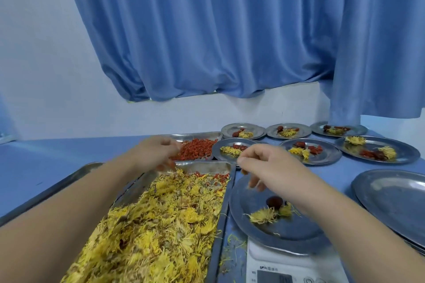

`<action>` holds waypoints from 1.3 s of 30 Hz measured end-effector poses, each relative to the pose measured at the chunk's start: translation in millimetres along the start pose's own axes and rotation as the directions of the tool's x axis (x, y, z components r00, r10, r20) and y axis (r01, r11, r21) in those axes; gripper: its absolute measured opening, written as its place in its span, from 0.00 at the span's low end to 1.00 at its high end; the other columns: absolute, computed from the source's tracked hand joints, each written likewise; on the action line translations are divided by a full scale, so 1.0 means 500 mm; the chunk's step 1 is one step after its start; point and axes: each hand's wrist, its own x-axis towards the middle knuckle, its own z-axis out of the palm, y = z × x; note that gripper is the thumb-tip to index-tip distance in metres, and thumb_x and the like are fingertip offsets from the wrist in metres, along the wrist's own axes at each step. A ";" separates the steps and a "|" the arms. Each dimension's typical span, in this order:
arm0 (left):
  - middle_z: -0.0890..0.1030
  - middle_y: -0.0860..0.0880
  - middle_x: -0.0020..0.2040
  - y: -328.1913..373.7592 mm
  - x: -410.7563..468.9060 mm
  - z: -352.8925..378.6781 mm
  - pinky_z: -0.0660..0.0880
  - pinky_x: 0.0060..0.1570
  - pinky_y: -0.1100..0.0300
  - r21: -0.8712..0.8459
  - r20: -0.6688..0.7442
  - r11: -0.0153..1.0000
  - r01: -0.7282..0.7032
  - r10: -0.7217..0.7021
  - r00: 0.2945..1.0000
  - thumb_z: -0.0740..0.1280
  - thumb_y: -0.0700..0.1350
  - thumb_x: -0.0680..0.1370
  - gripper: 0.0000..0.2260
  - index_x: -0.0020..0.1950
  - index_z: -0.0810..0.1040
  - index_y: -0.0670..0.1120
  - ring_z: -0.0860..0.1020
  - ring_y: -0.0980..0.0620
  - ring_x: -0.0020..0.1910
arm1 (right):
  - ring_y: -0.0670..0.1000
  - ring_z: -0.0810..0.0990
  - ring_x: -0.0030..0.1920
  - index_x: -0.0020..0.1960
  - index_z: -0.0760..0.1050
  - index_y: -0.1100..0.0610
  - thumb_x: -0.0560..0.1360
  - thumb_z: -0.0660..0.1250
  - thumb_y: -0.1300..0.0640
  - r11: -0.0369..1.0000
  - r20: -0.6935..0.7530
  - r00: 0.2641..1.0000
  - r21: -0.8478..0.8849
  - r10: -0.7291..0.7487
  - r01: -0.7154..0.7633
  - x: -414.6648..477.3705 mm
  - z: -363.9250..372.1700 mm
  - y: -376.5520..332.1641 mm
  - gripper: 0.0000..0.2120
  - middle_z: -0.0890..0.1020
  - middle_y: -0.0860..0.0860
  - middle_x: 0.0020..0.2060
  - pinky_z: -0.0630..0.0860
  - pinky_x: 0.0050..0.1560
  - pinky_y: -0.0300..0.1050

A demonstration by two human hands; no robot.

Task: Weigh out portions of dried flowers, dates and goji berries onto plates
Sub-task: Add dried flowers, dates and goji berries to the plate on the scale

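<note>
My left hand [156,151] reaches over the far end of the dried flower tray [161,225] to the near edge of the goji berry tray [197,148]. Its fingers curl down and pinch a few red goji berries. My right hand [264,165] hovers above the far rim of the steel plate [276,234] that sits on the white scale [287,266]. That hand's fingers hang loosely and are blurred. On this plate lie a dark red date [274,202] and two yellow dried flowers [264,215].
Several filled plates [310,151] stand in rows at the back right. A stack of empty plates [395,197] sits at the right edge. Some goji berries lie in the flower tray's far corner. Loose petals litter the blue table [46,163] beside the scale. A blue curtain hangs behind.
</note>
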 end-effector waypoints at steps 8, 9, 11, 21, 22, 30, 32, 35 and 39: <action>0.81 0.50 0.40 -0.064 0.150 -0.007 0.77 0.38 0.57 0.052 -0.091 0.998 0.035 -0.030 0.995 0.64 0.51 0.80 0.09 0.48 0.81 0.48 0.79 0.54 0.36 | 0.38 0.81 0.35 0.44 0.78 0.44 0.75 0.64 0.45 0.963 0.082 0.996 -0.267 -0.018 0.040 0.111 -0.041 0.054 0.06 0.81 0.45 0.38 0.80 0.38 0.41; 0.81 0.49 0.39 -0.065 0.167 0.000 0.75 0.39 0.56 0.063 -0.073 0.997 0.033 -0.028 0.997 0.64 0.51 0.79 0.11 0.48 0.81 0.45 0.78 0.52 0.36 | 0.38 0.80 0.35 0.42 0.78 0.44 0.75 0.64 0.46 0.957 0.066 0.998 -0.285 -0.024 0.042 0.115 -0.044 0.068 0.06 0.82 0.45 0.36 0.77 0.35 0.37; 0.81 0.45 0.38 -0.065 0.203 0.015 0.73 0.40 0.55 0.089 -0.044 0.996 0.031 -0.027 0.999 0.64 0.53 0.79 0.16 0.50 0.80 0.40 0.76 0.50 0.36 | 0.40 0.80 0.34 0.40 0.78 0.45 0.75 0.64 0.47 0.953 0.035 0.999 -0.303 -0.018 0.028 0.124 -0.049 0.094 0.07 0.82 0.45 0.35 0.73 0.33 0.34; 0.73 0.46 0.36 -0.070 0.360 0.111 0.70 0.41 0.55 0.182 0.045 0.983 0.004 -0.012 0.999 0.61 0.51 0.79 0.12 0.40 0.72 0.45 0.72 0.48 0.36 | 0.44 0.82 0.33 0.41 0.79 0.42 0.73 0.65 0.48 0.991 -0.006 1.000 -0.129 -0.023 0.022 0.161 -0.070 0.143 0.05 0.82 0.53 0.35 0.78 0.40 0.44; 0.74 0.48 0.37 -0.075 0.375 0.117 0.68 0.41 0.56 0.268 0.039 0.963 0.005 -0.016 0.999 0.61 0.51 0.79 0.11 0.41 0.72 0.47 0.72 0.49 0.38 | 0.44 0.83 0.33 0.41 0.79 0.42 0.72 0.65 0.48 0.994 -0.018 1.000 -0.112 -0.020 0.018 0.163 -0.073 0.144 0.05 0.82 0.52 0.35 0.79 0.42 0.47; 0.73 0.43 0.69 -0.136 0.477 0.146 0.66 0.64 0.51 0.514 0.078 0.852 0.100 -0.162 0.984 0.59 0.42 0.80 0.18 0.71 0.70 0.47 0.72 0.44 0.64 | 0.44 0.82 0.31 0.39 0.81 0.45 0.69 0.65 0.47 1.000 -0.095 0.995 0.005 -0.015 0.016 0.168 -0.097 0.134 0.06 0.84 0.45 0.33 0.80 0.42 0.47; 0.73 0.42 0.69 -0.143 0.489 0.154 0.68 0.62 0.52 0.568 0.060 0.816 0.105 -0.168 0.984 0.58 0.39 0.79 0.22 0.74 0.67 0.48 0.73 0.43 0.64 | 0.45 0.81 0.31 0.38 0.80 0.46 0.68 0.64 0.47 1.000 -0.110 0.994 0.001 -0.011 0.012 0.168 -0.099 0.135 0.07 0.84 0.46 0.33 0.80 0.43 0.47; 0.70 0.42 0.73 -0.155 0.499 0.163 0.68 0.65 0.50 0.600 0.126 0.790 0.123 -0.246 0.961 0.60 0.41 0.79 0.27 0.78 0.59 0.51 0.71 0.42 0.67 | 0.45 0.81 0.30 0.38 0.80 0.46 0.67 0.64 0.48 1.000 -0.125 0.992 0.004 -0.003 0.004 0.168 -0.101 0.134 0.07 0.83 0.46 0.32 0.80 0.42 0.46; 0.67 0.45 0.74 -0.161 0.508 0.172 0.67 0.66 0.50 0.617 0.167 0.780 0.102 -0.257 0.952 0.64 0.45 0.79 0.29 0.78 0.58 0.53 0.71 0.44 0.67 | 0.44 0.80 0.29 0.38 0.80 0.45 0.68 0.64 0.48 1.000 -0.118 0.993 0.004 -0.005 0.006 0.171 -0.098 0.138 0.07 0.83 0.45 0.32 0.78 0.39 0.44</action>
